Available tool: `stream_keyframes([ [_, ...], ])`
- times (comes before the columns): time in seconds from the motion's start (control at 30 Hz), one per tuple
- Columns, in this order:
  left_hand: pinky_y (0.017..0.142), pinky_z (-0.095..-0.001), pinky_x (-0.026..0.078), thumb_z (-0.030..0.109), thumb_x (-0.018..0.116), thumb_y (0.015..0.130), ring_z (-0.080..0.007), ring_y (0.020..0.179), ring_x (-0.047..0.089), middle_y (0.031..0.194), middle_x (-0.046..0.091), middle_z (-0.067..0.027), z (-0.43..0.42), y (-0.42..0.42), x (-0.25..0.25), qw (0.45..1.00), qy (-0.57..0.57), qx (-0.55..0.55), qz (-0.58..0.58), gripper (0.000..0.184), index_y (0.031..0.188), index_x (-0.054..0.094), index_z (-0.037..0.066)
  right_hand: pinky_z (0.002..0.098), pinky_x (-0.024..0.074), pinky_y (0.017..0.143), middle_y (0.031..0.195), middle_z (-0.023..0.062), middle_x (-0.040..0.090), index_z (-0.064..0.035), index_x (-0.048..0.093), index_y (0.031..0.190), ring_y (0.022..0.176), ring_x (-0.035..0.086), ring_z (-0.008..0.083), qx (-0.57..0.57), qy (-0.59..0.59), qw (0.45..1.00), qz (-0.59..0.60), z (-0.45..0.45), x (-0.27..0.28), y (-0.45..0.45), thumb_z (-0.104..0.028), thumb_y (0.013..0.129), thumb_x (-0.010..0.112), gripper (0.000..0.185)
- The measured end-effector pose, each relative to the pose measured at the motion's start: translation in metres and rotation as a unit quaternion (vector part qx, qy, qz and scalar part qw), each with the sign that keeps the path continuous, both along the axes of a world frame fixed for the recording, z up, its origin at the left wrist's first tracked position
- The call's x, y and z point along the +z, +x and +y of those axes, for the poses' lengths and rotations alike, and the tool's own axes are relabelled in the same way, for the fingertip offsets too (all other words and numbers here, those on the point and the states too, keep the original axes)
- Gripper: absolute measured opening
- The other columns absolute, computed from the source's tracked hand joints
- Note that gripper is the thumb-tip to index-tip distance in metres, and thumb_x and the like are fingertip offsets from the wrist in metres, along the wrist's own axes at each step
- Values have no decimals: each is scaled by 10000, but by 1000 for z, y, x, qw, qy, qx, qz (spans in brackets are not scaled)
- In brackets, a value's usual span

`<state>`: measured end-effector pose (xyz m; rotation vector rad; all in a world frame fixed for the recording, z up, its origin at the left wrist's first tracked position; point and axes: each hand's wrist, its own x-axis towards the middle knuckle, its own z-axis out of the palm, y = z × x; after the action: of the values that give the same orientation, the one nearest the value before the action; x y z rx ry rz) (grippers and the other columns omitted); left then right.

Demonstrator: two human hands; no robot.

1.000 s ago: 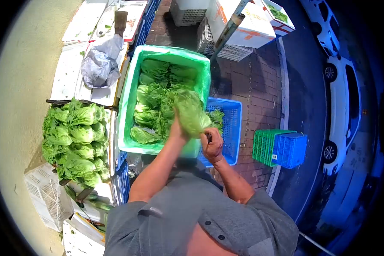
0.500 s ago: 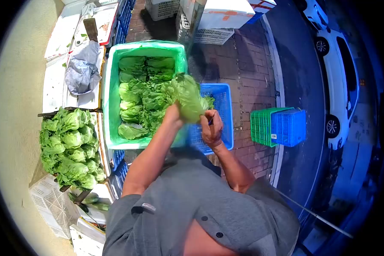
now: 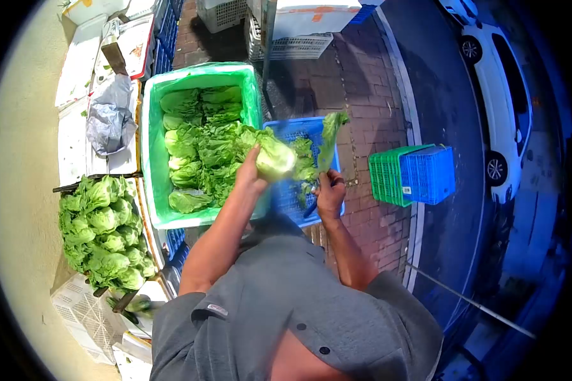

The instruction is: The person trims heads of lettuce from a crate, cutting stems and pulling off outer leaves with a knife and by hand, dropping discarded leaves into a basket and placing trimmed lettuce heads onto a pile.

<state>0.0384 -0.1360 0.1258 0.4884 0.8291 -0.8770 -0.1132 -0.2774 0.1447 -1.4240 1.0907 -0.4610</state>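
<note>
My left hand (image 3: pixel 253 170) is closed around a pale green lettuce head (image 3: pixel 277 159), held over the right edge of a box lined with green plastic (image 3: pixel 151 152). Rows of lettuce heads (image 3: pixel 216 149) lie inside that box. A long loose lettuce leaf (image 3: pixel 328 140) stands up from the pinched fingers of my right hand (image 3: pixel 331 195). Beneath both the leaf and the hand is a blue crate (image 3: pixel 289 129) with torn leaves (image 3: pixel 305 162) in it. Something narrow and dark shows by my right palm; I cannot make out what it is.
Stacked lettuce heads (image 3: pixel 108 232) sit at the left beside white foam trays (image 3: pixel 76 143) and a crumpled grey plastic bag (image 3: pixel 111 120). Green and blue crates (image 3: pixel 413 174) stand at the kerb. A pole (image 3: pixel 269 44) rises ahead, and a white car (image 3: pixel 499 108) is on the road.
A leaf has come off the lettuce head. My right hand has moved rightward with it, while my left hand has tilted the head so its pale base faces right.
</note>
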Motion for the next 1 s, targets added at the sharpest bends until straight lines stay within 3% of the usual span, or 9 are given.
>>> stream_keyframes([
  [0.03,1002,-614,439,366,581,969,-362,1182,580,1342,577,-148,1,-1,-7,1000,-15,-3,-11,467,1332,521,79,331,532,639,883,73,609,-7,581,1136,701,584,152,47,-28,997,53,-3,5,-3,-196,975,571,249],
  [0.13,1003,-611,439,374,566,974,-358,1185,580,1350,570,-150,2,-2,-8,999,-25,-20,-8,467,1339,516,87,406,547,737,997,169,656,-18,562,1220,847,656,326,191,-316,925,93,-10,-29,-27,-183,931,617,337],
  [0.17,1001,-610,440,383,545,983,-354,1191,578,1346,573,-150,3,-3,-9,999,-21,-33,-4,467,1347,510,91,460,517,785,1057,246,640,-11,520,1323,926,636,439,240,-348,906,5,-7,-36,-30,-185,911,631,461],
  [0.27,994,-613,445,390,524,993,-350,1185,581,1336,578,-150,3,-5,10,999,-16,-43,28,470,1350,502,87,471,510,748,1049,256,644,-24,464,1383,887,644,437,331,-281,900,-31,30,29,-9,-193,891,651,553],
  [0.37,1021,-608,428,342,531,1001,-373,1214,544,1350,532,-197,6,-8,-6,998,-46,-25,43,466,1358,466,50,406,515,702,951,208,669,8,344,1450,799,667,371,392,-277,877,25,40,36,-3,-134,903,625,631],
  [0.47,1021,-571,444,342,540,997,-363,1188,559,1327,544,-195,10,-10,0,998,-30,-41,42,463,1339,484,35,408,509,626,862,200,662,11,297,1469,692,657,362,413,-339,845,-23,36,29,0,-131,883,647,697],
  [0.67,1032,-549,444,328,542,997,-358,1175,564,1320,545,-201,16,-12,-7,998,-28,-43,46,458,1319,496,5,427,496,583,815,191,661,3,312,1462,663,660,354,465,-325,823,8,31,31,3,-150,872,673,709],
  [0.77,1036,-556,438,321,535,1001,-362,1173,564,1319,546,-203,17,-10,-2,997,-34,-41,53,458,1323,488,-2,476,490,608,725,204,630,-19,358,1448,673,633,414,464,-300,834,2,31,34,6,-239,867,685,702],
  [1.0,1042,-554,431,312,520,1006,-368,1150,573,1308,558,-202,21,-11,3,997,-22,-55,59,455,1330,483,-6,467,509,660,851,233,660,-40,401,1428,767,653,414,489,-301,817,-44,24,29,9,-242,872,679,653],
])
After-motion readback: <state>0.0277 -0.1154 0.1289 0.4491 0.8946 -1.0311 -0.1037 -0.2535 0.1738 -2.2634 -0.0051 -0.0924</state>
